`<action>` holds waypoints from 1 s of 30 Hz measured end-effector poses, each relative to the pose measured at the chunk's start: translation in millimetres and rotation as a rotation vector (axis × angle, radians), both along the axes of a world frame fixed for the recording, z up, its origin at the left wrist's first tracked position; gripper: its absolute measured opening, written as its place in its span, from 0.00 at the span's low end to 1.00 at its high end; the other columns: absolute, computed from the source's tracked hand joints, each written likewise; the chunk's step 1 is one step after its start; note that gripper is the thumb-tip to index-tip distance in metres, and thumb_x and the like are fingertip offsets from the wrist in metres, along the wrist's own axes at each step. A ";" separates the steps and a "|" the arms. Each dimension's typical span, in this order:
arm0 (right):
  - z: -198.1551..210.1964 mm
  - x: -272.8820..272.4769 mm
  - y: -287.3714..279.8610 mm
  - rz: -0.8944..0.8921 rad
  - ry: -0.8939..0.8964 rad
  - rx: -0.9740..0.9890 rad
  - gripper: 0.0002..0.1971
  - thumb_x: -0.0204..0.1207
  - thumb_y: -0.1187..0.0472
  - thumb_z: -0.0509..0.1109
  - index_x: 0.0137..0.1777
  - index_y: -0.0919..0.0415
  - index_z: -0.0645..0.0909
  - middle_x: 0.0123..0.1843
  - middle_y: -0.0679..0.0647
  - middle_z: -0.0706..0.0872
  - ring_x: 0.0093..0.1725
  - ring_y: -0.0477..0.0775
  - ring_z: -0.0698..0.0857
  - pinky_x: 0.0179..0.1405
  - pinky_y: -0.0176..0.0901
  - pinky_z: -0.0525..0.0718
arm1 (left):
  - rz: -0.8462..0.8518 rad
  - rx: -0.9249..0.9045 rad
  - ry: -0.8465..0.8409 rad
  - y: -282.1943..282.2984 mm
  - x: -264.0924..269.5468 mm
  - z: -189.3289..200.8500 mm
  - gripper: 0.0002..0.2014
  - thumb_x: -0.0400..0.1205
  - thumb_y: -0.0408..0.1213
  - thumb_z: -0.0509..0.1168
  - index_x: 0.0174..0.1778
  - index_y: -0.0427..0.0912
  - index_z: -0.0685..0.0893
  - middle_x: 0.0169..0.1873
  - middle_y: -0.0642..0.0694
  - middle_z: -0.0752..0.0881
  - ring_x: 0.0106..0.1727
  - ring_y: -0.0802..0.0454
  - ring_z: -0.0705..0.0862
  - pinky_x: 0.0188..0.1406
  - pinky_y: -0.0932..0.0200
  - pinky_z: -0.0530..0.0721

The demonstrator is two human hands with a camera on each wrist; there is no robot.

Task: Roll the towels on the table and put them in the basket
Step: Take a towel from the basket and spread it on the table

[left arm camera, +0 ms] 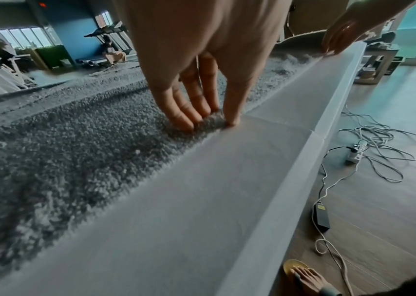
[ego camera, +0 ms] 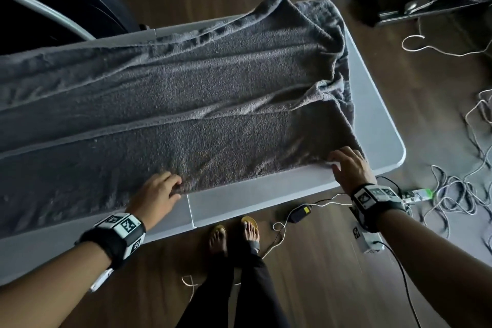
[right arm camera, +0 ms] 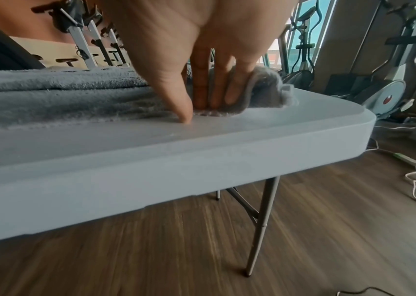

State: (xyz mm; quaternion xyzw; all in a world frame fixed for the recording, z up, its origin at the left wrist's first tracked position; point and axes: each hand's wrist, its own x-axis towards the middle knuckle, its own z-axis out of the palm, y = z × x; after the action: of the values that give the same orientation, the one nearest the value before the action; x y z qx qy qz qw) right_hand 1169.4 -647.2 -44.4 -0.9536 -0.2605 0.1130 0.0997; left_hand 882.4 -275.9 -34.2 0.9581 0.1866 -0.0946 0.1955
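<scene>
towel: grey, spread on worktop, long axis along it | left hand: pinches towel's near edge | right hand: grips towel's near-right corner | writing: none legible

We note a grey towel of coarse, looped terry cloth, matt throughout. The table top looks like pale plastic, smooth and faintly textured; its legs appear matt grey metal. Floor: brown wood-grain, low sheen.
</scene>
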 end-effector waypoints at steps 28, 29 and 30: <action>10.5 25.6 -44.8 0.134 0.026 -0.052 0.03 0.56 0.67 0.67 0.31 0.64 0.81 0.30 0.60 0.74 0.30 0.68 0.81 0.30 0.54 0.82 | 0.085 -0.169 0.069 -42.9 10.5 21.7 0.06 0.68 0.27 0.74 0.36 0.42 0.89 0.34 0.47 0.86 0.34 0.50 0.81 0.36 0.61 0.76; 13.1 19.8 -57.9 0.130 0.045 -0.069 0.02 0.57 0.67 0.68 0.30 0.64 0.80 0.30 0.59 0.73 0.29 0.68 0.81 0.29 0.54 0.81 | 0.056 -0.188 0.087 -53.4 8.6 26.6 0.06 0.68 0.29 0.74 0.37 0.43 0.89 0.35 0.49 0.87 0.35 0.53 0.81 0.37 0.64 0.74; 15.2 13.6 -69.9 0.111 0.073 -0.105 0.01 0.58 0.68 0.69 0.31 0.63 0.80 0.30 0.58 0.73 0.29 0.69 0.81 0.29 0.54 0.81 | 0.028 -0.207 0.095 -63.4 6.7 29.6 0.05 0.69 0.30 0.74 0.38 0.44 0.90 0.36 0.50 0.88 0.36 0.55 0.81 0.38 0.65 0.73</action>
State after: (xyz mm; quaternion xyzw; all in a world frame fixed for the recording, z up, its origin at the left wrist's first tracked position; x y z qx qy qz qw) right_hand 1183.0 -717.2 -29.1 -0.9370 -0.3028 0.1664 0.0524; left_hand 889.1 -339.3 -4.6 0.9245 0.1983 -0.1561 0.2855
